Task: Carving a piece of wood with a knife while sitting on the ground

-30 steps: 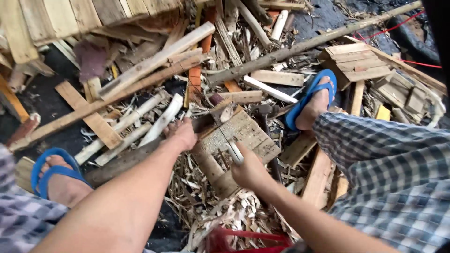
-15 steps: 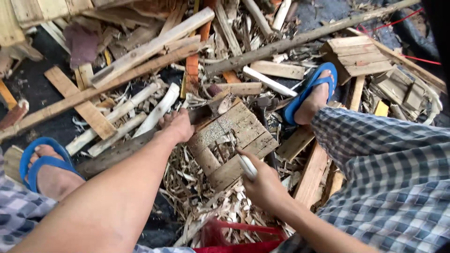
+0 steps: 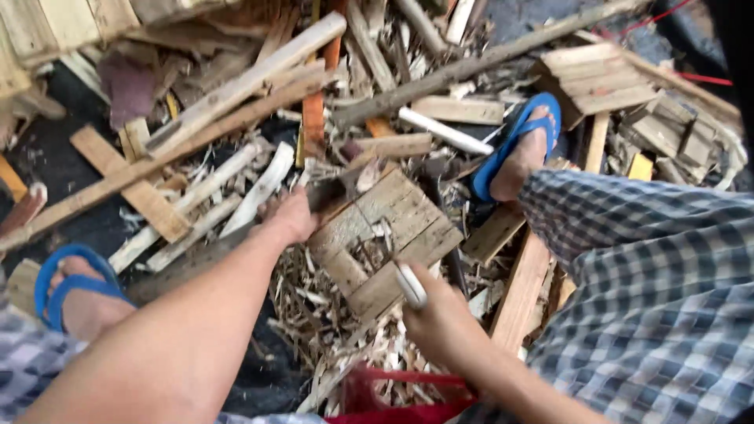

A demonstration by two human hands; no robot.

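The left hand [image 3: 292, 216] is closed over the far-left edge of a small wooden panel [image 3: 385, 235], with the fingers wrapped around that edge and a dark, flat blade-like piece [image 3: 326, 192] showing just beyond the knuckles; whether the hand grips that piece as well cannot be determined. The right hand [image 3: 440, 318] is closed in a fist around one pale, slim cylindrical handle [image 3: 410, 284], the upper end of which protrudes from the fist and lies at the near edge of the panel. The panel is a single piece built from several short slats, lies tilted on the debris between the two hands, and shows a splintered gap near its middle. Beneath and near the panel lies a heap of thin wood splinters [image 3: 330, 330], too many to count. At the near edge, one red plastic container rim [image 3: 393, 392] is visible. Two feet are in view, each in one blue flip-flop: the left flip-flop [image 3: 59, 283] at the near left, the right flip-flop [image 3: 518, 141] at the far right of the panel. One checked trouser leg [image 3: 652, 290] fills the near right. Farther out, one long round pole [image 3: 471, 67] runs diagonally across the far side, one long pale plank [image 3: 243, 82] lies at the far left, and one stack of short boards [image 3: 589, 74] lies at the far right. One white tube [image 3: 444, 132] lies between the pole and the panel.
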